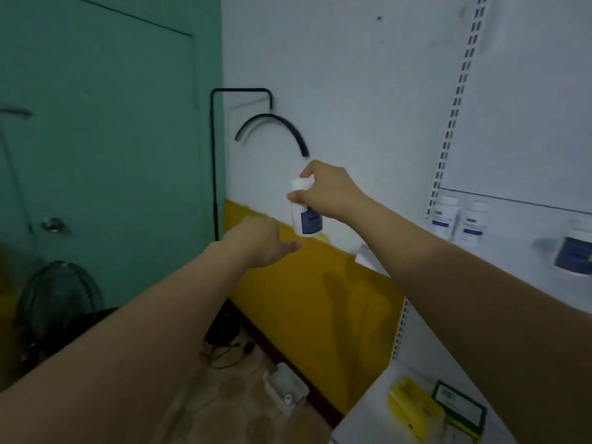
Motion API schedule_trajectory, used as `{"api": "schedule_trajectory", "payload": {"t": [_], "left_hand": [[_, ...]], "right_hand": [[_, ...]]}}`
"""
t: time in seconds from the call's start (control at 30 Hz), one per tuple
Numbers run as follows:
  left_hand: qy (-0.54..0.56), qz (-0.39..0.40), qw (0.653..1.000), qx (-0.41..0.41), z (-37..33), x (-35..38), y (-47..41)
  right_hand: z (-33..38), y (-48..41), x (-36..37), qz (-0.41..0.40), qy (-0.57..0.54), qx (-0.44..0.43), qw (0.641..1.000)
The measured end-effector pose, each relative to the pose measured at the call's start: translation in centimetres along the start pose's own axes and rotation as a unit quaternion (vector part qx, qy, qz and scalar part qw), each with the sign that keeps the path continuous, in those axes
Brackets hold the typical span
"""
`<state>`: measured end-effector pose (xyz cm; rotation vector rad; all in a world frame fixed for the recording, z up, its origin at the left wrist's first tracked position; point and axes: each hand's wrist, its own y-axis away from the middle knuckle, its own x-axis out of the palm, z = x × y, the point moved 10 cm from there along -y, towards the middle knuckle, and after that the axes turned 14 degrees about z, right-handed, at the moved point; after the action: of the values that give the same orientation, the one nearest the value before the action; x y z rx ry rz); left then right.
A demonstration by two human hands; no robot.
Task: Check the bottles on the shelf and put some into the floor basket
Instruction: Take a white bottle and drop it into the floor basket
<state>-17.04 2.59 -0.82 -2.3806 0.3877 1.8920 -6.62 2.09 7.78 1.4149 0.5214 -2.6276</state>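
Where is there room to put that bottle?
The upper shelf is bare between the paired bottles and the lone bottle. The lower shelf is bare left of the yellow box; it and the green box crowd the right.

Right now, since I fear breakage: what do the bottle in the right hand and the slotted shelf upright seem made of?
The bottle: probably opaque white plastic, matte, by its even dull surface; blur leaves doubt. The slotted upright: apparently white-painted metal, by its regular punched slots.

Smooth white plastic bottle (306,219) — matt painted wall (352,91), white-coated metal shelf upright (458,91).
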Motion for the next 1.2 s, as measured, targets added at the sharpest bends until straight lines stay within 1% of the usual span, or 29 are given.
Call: {"api": "schedule_trajectory", "payload": {"t": [0.13, 0.27, 0.5, 0.63, 0.8, 1.0, 1.2], "left_hand": [[0.015, -0.008, 0.999, -0.027, 5.9, 0.6, -0.6], [-0.007, 0.002, 0.998, -0.059, 10.0, 1.5, -2.2], [-0.014, 0.012, 0.999, -0.049, 14.3, 3.3, -8.7], [-0.018, 0.032, 0.998, -0.044, 16.0, 5.6, -14.5], [-0.01, 0.054, 0.998, -0.039, 18.2, 9.1, -23.3], [-0.012, 0.074, 0.996, -0.038, 20.6, 11.4, -32.5], [-0.016, 0.101, 0.995, 0.01, 21.2, 14.8, -42.2]], "right_hand": [[1.5, -2.9, 4.3, 0.019, -0.003, -0.003, 1.0], [1.7, -5.8, 7.7, 0.03, 0.006, 0.009, 0.999], [-1.0, -11.9, 11.9, 0.034, 0.002, 0.043, 0.998], [-4.3, -16.8, 15.2, 0.056, 0.01, 0.066, 0.996], [-10.5, -24.0, 19.5, 0.081, 0.026, 0.096, 0.992], [-16.5, -31.5, 22.5, 0.097, 0.039, 0.122, 0.987], [-23.1, -37.5, 26.0, 0.096, 0.009, 0.168, 0.981]]}}
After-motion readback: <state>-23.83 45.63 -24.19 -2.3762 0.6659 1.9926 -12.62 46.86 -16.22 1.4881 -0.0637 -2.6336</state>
